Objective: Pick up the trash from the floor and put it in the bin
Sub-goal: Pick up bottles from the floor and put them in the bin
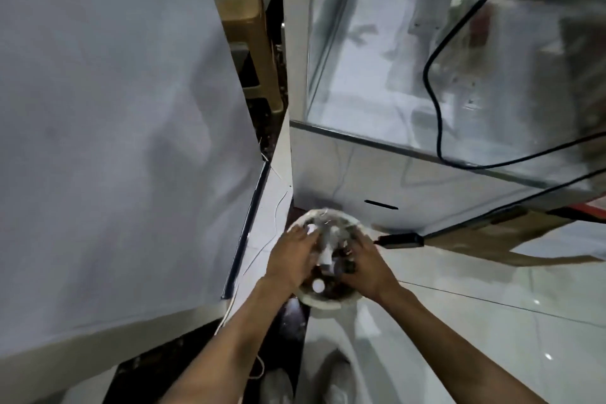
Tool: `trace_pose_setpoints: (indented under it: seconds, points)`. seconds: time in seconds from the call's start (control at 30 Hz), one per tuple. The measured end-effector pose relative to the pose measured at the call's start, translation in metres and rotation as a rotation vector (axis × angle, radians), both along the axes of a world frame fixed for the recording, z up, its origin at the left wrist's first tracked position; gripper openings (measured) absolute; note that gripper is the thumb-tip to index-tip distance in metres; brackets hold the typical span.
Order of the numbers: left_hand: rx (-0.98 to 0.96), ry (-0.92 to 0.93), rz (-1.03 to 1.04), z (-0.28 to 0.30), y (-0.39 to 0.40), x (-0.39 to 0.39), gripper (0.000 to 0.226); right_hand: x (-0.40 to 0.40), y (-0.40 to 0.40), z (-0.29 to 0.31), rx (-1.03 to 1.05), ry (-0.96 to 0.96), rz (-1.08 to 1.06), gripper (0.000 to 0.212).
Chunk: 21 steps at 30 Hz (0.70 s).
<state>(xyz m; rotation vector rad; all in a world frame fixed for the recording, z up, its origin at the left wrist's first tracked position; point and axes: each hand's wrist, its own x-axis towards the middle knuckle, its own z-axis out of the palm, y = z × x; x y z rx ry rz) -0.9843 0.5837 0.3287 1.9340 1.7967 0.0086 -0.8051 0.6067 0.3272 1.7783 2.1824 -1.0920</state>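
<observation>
A round white bin (pixel 323 303) stands on the floor between a white counter and a glass display case. It holds white paper scraps (pixel 326 246) and dark bits of trash. Both my hands are over its mouth. My left hand (pixel 292 256) reaches in from the left with its fingers stretched over the paper. My right hand (pixel 364 262) comes in from the right, its fingers bent down among the trash; what they hold is blurred.
A grey-topped white counter (pixel 114 141) fills the left. A glass display case (pixel 426 59) with a black cable (pixel 429 75) over it stands behind the bin. A brown plastic stool (pixel 249 36) sits in the gap. Glossy white floor tiles (pixel 492 321) lie to the right.
</observation>
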Motion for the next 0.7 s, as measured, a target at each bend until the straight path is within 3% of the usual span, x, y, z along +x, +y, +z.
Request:
trace_pose_setpoints:
  seconds: [0.1, 0.23, 0.47, 0.7]
  points:
    - [-0.038, -0.044, 0.114, 0.024, 0.001, -0.011, 0.038, -0.011, 0.008, 0.021, -0.081, 0.035, -0.021, 0.037]
    - [-0.077, -0.041, 0.155, 0.075, 0.015, -0.021, 0.03, -0.023, 0.024, 0.07, -0.04, 0.128, -0.11, 0.022]
    - [0.088, -0.094, 0.168, 0.198, 0.02, -0.01, 0.02, -0.02, 0.028, 0.177, -0.031, 0.285, -0.154, 0.018]
    - [0.044, 0.054, 0.068, 0.319, 0.002, 0.016, 0.024, 0.001, -0.001, 0.311, -0.044, 0.114, 0.0, 0.024]
